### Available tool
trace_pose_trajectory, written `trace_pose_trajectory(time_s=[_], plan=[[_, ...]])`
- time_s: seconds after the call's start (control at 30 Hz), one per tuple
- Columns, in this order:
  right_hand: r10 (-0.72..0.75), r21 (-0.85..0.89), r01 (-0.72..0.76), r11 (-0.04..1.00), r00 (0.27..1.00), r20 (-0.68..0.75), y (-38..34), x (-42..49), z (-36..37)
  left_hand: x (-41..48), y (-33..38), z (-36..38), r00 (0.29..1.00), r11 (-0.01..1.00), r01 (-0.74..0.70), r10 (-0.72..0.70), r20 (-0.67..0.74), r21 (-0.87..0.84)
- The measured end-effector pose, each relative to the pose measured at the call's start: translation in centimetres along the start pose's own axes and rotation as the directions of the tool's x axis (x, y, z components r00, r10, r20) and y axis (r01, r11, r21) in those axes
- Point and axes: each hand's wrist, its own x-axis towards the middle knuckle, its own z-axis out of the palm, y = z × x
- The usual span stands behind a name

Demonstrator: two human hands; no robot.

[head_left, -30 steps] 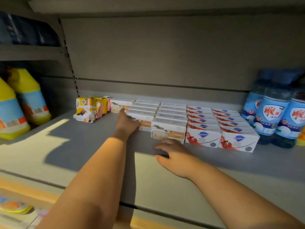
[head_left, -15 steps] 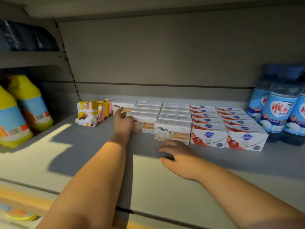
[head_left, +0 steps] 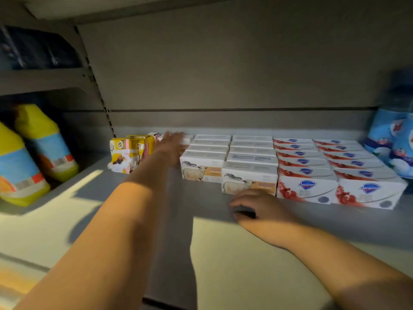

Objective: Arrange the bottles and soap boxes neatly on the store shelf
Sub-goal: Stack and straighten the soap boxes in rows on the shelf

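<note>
Two rows of white soap boxes with an animal picture (head_left: 247, 181) run front to back on the grey shelf (head_left: 223, 253). To their right lie two rows of red-and-white soap boxes (head_left: 306, 189). My left hand (head_left: 171, 144), blurred, reaches far back between the white rows and the yellow-pink packs (head_left: 124, 153); its straight fingers touch a lone white box (head_left: 187, 139) at the rear. My right hand (head_left: 257, 206) rests palm down on the shelf just in front of the nearer white box, holding nothing. Blue-labelled bottles (head_left: 393, 139) stand at the far right.
Two yellow bottles with blue labels (head_left: 20, 168) stand on the neighbouring shelf section at the left, behind an upright post (head_left: 98, 90). A shelf board overhead limits the height. The front of the shelf before the boxes is bare grey surface.
My left hand has slid from the front corner of the left white row deeper along its side to the rear box. My right hand has stayed in place; the view has shifted right.
</note>
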Motion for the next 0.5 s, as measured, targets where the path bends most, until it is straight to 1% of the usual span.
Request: trace_pose_trajectory(time_s=[0.03, 0.07, 0.17, 0.3, 0.4, 0.5], plan=[[0.004, 0.008, -0.004, 1.0, 1.0, -0.007, 0.0, 0.0, 0.0, 0.3, 0.1, 0.2, 1.0, 0.999, 0.0, -0.001, 0.024, 0.052], [0.007, 0.016, -0.006, 1.0, 1.0, -0.013, -0.1, 0.0, 0.1, 0.6, 0.4, 0.3, 1.0, 0.998, 0.01, -0.01, 0.013, 0.065], [0.011, 0.034, -0.011, 0.999, 1.0, -0.025, -0.1, 0.0, 0.2, 0.8, 1.0, 0.4, 0.996, 0.997, 0.026, -0.021, -0.081, 0.071], [0.023, 0.033, -0.022, 0.999, 0.999, -0.026, -0.2, -0.1, 0.1, 0.4, 1.6, 0.2, 0.99, 0.987, 0.103, -0.09, -0.106, 0.127], [0.033, 0.044, -0.032, 0.999, 0.999, -0.023, -0.3, -0.1, -0.1, -0.3, 2.0, 0.6, 0.966, 0.975, 0.185, -0.157, -0.206, 0.125], [0.04, 0.048, -0.04, 0.998, 0.999, -0.004, -0.5, -0.2, -0.2, -1.4, 1.1, 1.3, 0.949, 0.963, 0.182, -0.118, -0.294, 0.201]])
